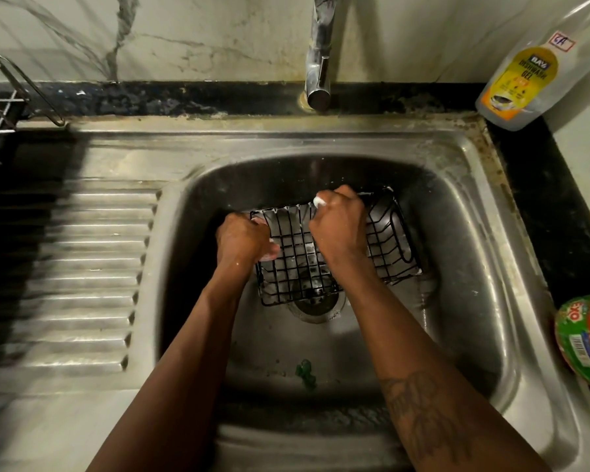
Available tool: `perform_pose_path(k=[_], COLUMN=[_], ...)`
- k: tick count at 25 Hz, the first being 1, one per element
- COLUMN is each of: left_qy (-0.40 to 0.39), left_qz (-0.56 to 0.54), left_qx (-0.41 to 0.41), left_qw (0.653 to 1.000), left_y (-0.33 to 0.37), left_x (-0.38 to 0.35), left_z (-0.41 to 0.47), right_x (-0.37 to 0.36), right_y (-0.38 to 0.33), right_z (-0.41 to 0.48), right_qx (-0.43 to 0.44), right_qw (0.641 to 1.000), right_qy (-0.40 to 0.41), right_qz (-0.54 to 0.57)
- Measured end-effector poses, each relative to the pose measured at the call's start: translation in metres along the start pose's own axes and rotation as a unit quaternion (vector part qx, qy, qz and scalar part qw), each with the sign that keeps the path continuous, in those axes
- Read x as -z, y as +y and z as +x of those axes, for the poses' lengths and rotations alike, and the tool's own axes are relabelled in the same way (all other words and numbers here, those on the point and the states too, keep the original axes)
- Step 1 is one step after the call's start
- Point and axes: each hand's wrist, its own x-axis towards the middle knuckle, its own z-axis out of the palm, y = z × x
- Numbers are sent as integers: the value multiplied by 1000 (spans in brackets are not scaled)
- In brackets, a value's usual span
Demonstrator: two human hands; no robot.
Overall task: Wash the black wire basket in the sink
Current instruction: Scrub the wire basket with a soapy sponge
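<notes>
The black wire basket (297, 264) lies in the steel sink (457, 212), above the drain, with white foam along its far rim. My left hand (242, 241) grips the basket's left edge. My right hand (338, 226) is closed over the basket's middle and far rim, with something small and white showing at the top of its fist. What that white thing is I cannot tell. Part of the basket is hidden under both hands.
The tap (319, 59) stands behind the sink. A dishwash gel bottle (521, 80) sits at the back right, and a green and red tub (586, 338) at the right edge. A ribbed drainboard (92, 274) and a wire rack (0, 110) are on the left. A green scrap (305, 371) lies in the basin.
</notes>
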Motion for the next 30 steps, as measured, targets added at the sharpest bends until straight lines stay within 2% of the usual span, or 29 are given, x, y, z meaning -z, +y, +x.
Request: perform_pose_path(k=[3,8,11,13,15,17,19,23,26,27,30], left_qy=[3,30,25,-9,-27,-33,-35,-41,-46,-47,-41], left_qz=[-10,45,-25,-102,-124,-132,-142,-151,-155,-154,-142], left_qx=[-2,-59,-30,11,21,23,24,36,44,45,33], left_qw=[1000,997,999,995,992,990,989,987,986,986,988], left_y=[0,2,2,4,5,4,4,5,4,4,4], left_x=[-2,-11,-11,-11,-11,-11,-10,-10,-9,-9,-12], left_z=[-2,-14,-10,-11,-10,-10,-10,-14,-14,-13,-16], right_x=[-5,-23,-20,-8,3,10,11,-8,-14,-14,-15], right_y=[-3,-43,-32,-13,8,31,44,26,19,18,5], right_z=[-1,-14,-16,-19,-20,-13,-4,-5,-5,-6,-16], right_qx=[4,110,121,43,-67,-223,-339,-391,-387,-375,-274], right_qw=[1000,989,988,997,996,963,907,844,818,828,907], right_qy=[-14,-93,-84,-44,37,126,183,153,177,176,113], right_qz=[6,44,41,53,46,81,172,335,388,379,299])
